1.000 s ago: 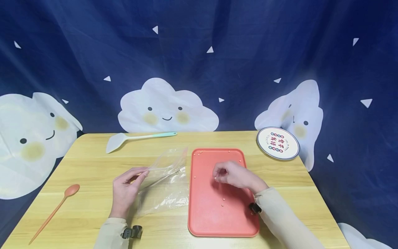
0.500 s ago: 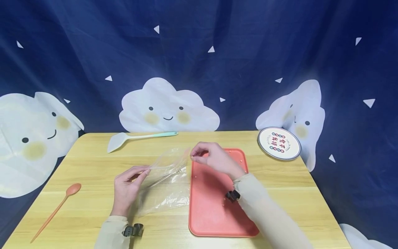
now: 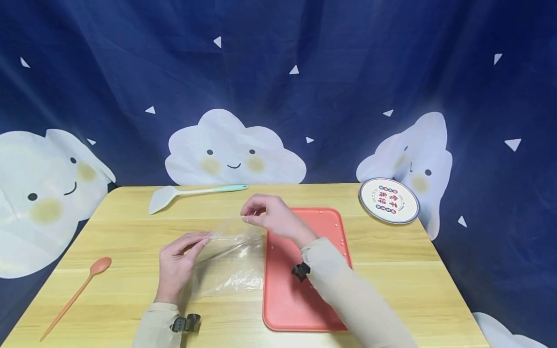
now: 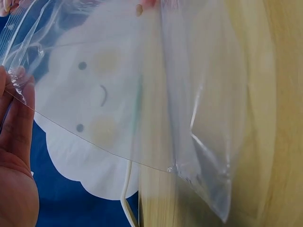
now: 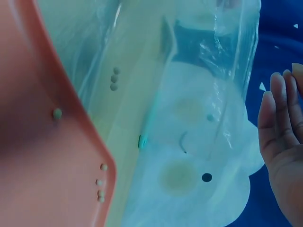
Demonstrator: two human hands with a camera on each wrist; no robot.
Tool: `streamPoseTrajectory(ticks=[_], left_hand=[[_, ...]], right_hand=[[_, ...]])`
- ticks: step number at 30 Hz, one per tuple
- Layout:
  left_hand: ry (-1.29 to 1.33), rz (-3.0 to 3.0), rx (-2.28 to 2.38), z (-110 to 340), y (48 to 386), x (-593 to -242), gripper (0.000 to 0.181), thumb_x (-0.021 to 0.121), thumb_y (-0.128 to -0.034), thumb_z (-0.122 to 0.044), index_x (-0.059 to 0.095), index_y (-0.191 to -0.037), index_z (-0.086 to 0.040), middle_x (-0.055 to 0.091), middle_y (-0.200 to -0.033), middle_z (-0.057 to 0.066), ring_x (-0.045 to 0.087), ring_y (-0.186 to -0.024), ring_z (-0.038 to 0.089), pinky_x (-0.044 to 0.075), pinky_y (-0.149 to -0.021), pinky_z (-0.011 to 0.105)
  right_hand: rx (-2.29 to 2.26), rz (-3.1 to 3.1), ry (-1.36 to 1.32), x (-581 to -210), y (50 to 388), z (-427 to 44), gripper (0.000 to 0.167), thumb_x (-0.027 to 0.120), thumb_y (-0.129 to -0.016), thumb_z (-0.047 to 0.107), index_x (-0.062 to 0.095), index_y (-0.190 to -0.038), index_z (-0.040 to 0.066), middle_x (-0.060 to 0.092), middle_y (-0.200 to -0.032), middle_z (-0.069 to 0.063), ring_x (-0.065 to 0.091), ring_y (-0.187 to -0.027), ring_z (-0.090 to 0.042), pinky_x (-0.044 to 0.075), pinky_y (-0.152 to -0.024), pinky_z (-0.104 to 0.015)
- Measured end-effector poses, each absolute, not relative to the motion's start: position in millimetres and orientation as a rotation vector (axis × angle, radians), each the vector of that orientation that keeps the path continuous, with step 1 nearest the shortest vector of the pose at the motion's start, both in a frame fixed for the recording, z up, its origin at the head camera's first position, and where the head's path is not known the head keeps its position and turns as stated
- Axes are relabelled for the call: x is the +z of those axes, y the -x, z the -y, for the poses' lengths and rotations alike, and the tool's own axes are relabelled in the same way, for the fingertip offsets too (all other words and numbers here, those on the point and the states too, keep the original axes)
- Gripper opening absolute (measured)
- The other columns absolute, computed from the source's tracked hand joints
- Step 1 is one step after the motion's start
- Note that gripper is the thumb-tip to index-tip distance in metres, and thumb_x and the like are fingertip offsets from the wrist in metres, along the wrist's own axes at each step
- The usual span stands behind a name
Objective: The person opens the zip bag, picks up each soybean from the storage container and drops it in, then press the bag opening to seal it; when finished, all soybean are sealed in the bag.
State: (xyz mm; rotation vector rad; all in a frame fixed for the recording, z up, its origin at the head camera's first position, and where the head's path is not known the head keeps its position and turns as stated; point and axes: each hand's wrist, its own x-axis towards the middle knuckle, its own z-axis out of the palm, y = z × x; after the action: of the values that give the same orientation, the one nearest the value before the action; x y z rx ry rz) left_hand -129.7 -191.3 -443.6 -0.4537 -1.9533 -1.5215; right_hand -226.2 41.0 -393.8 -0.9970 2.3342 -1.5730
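Observation:
My left hand (image 3: 178, 263) pinches the upper left edge of a clear zip bag (image 3: 230, 280), between thumb and fingers. My right hand (image 3: 276, 220) is at the bag's upper right side, thumb and forefinger together; a small tan bead (image 4: 138, 9) shows at its fingertips in the left wrist view. Several pale beads (image 3: 336, 225) lie on the red tray (image 3: 304, 314), mostly near its right edge. Through the clear plastic in the right wrist view, three beads (image 5: 114, 78) appear close together. The bag's top right corner is hidden by my right hand.
A white spatula with a mint handle (image 3: 230, 188) lies at the table's back edge. An orange spoon (image 3: 101, 265) lies at the left, and a round printed plate (image 3: 389, 212) at the back right. Behind the table hangs a dark blue curtain (image 3: 261, 87) with clouds.
My right hand has moved left from over the tray to the bag's upper side, its fingers still pinched. The left hand has kept its grip in nearly the same place.

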Motion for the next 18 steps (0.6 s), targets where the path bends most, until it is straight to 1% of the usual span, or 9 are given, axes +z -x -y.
streamPoseTrajectory(ticks=[3,11,15,18], left_hand=[[0.475,1.935,-1.54,192,130,-444,0.021,0.066,-0.0739,0.03,0.071,-0.086,0.013,0.068,-0.088,0.03,0.07,-0.084,0.022,0.057,-0.076,0.022],[0.486,1.935,-1.574,193,130,-447,0.02,0.066,-0.0749,0.029,0.07,-0.088,0.014,0.067,-0.089,0.031,0.07,-0.085,0.021,0.056,-0.077,0.023],[0.493,1.931,-1.57,193,130,-447,0.02,0.066,-0.075,0.029,0.071,-0.087,0.013,0.067,-0.088,0.031,0.07,-0.085,0.02,0.056,-0.076,0.022],[0.497,1.92,-1.577,193,130,-446,0.021,0.065,-0.0749,0.029,0.071,-0.087,0.014,0.067,-0.088,0.031,0.07,-0.085,0.021,0.056,-0.075,0.022]], right_hand=[[-1.56,-2.317,0.993,-397,227,-35,0.008,0.071,-0.089,0.003,0.071,-0.096,0.005,0.067,-0.088,0.0,0.061,-0.082,-0.012,0.054,-0.079,-0.029],[-1.439,-2.36,1.025,-407,228,-27,0.008,0.07,-0.089,0.002,0.07,-0.096,0.004,0.067,-0.088,-0.002,0.061,-0.081,-0.009,0.052,-0.077,-0.024],[-1.416,-2.368,1.027,-408,227,-27,0.009,0.071,-0.088,0.003,0.07,-0.096,0.006,0.067,-0.089,0.002,0.061,-0.082,-0.008,0.052,-0.078,-0.023],[-1.432,-2.367,1.022,-409,227,-29,0.01,0.072,-0.088,0.003,0.071,-0.095,0.01,0.066,-0.09,0.007,0.061,-0.085,-0.007,0.052,-0.082,-0.024]])
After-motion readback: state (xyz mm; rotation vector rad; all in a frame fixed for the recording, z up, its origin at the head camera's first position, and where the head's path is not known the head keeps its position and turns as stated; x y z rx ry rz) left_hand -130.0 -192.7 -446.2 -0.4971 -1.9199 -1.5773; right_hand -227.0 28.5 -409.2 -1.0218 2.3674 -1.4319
